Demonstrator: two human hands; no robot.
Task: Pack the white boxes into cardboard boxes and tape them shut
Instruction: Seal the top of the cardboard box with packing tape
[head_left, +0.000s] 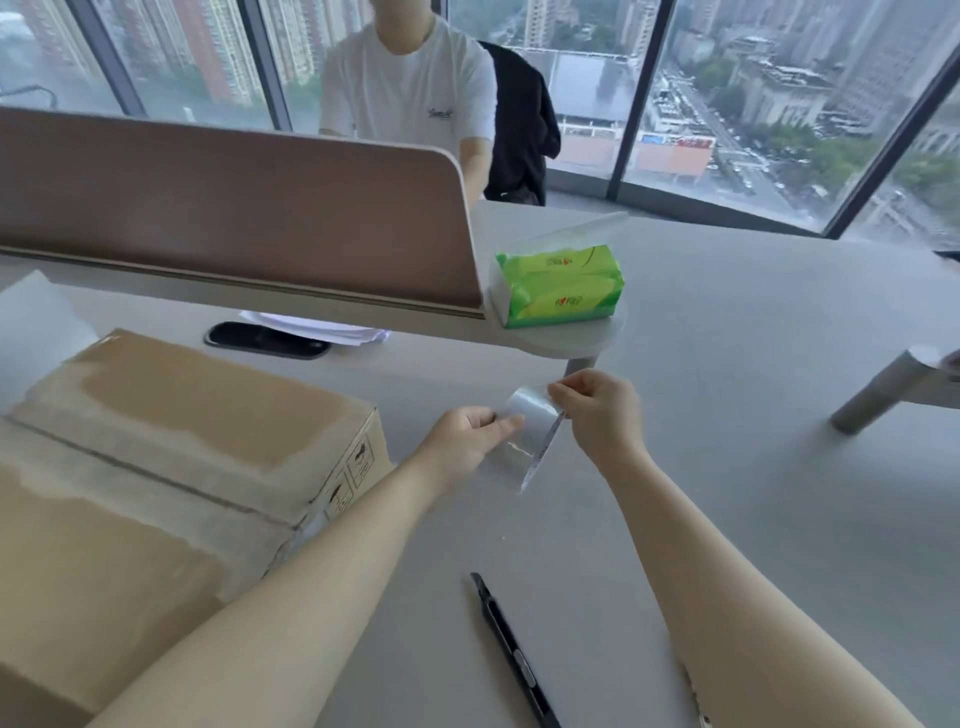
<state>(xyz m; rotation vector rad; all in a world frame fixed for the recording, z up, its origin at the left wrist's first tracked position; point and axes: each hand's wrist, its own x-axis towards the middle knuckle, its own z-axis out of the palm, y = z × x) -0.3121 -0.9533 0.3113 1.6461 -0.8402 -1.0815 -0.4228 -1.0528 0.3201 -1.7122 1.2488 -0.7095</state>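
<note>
A closed cardboard box (156, 457) lies on the grey table (753, 493) at the left, its top flaps meeting along a seam with pale tape residue. To its right, above the table, my left hand (467, 436) grips a roll of clear tape (530, 426). My right hand (602, 405) pinches the tape's loose end at the roll's upper right edge, and a strip hangs down from it. No white boxes are in view.
A black utility knife (511, 654) lies on the table near the front edge. A green tissue pack (561, 286) sits on a round stand beside the brown desk divider (234, 208). A black phone (267, 340) lies behind the box. A person in a white shirt (410, 83) stands beyond the divider.
</note>
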